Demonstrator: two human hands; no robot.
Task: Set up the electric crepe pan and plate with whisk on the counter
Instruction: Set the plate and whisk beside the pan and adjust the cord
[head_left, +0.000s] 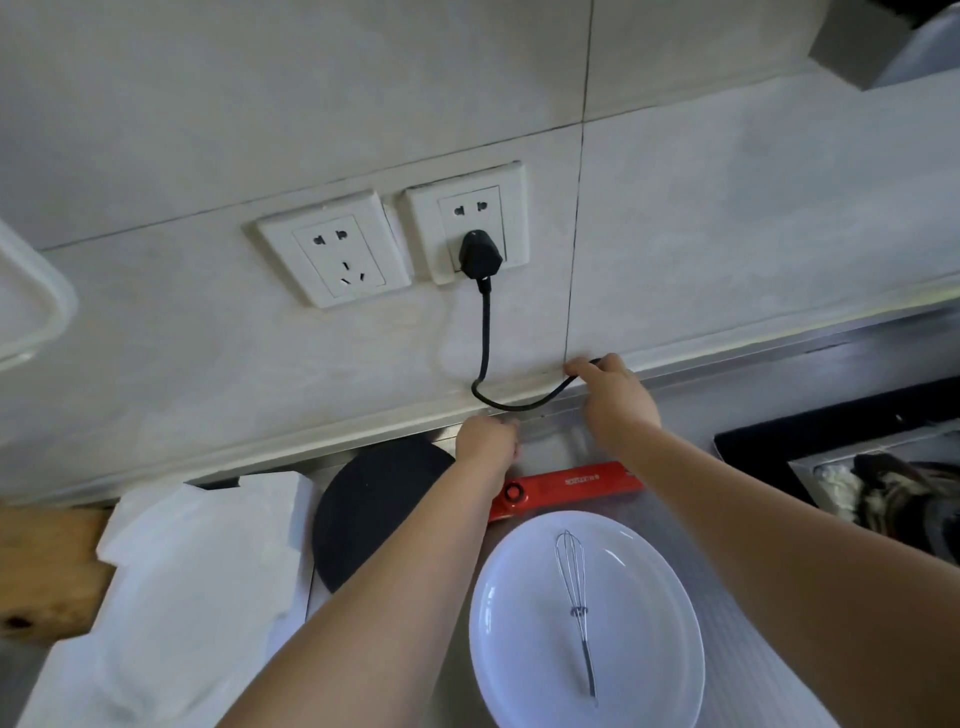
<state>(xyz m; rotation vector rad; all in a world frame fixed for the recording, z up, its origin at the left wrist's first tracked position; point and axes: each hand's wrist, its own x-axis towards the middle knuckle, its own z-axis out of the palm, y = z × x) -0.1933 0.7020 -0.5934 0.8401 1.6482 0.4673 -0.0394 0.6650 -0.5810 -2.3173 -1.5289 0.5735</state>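
The black plug (480, 254) is in the wall socket (467, 223) at 12 o'clock, the right hand (613, 397) pinches the cord (519, 404), the left hand (485, 439) looks curled near it, though I cannot tell on what, and with the crepe pan (374, 514) at 9 o'clock and the plate (519, 649) with whisk (576, 597) at 6 o'clock on the surface (727, 649), the next job is probably tucking the loose cord away

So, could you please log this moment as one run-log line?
plug: in right socket | right hand: pinching cord | left hand: near wall, grip unclear | whisk: on plate | crepe pan: on counter
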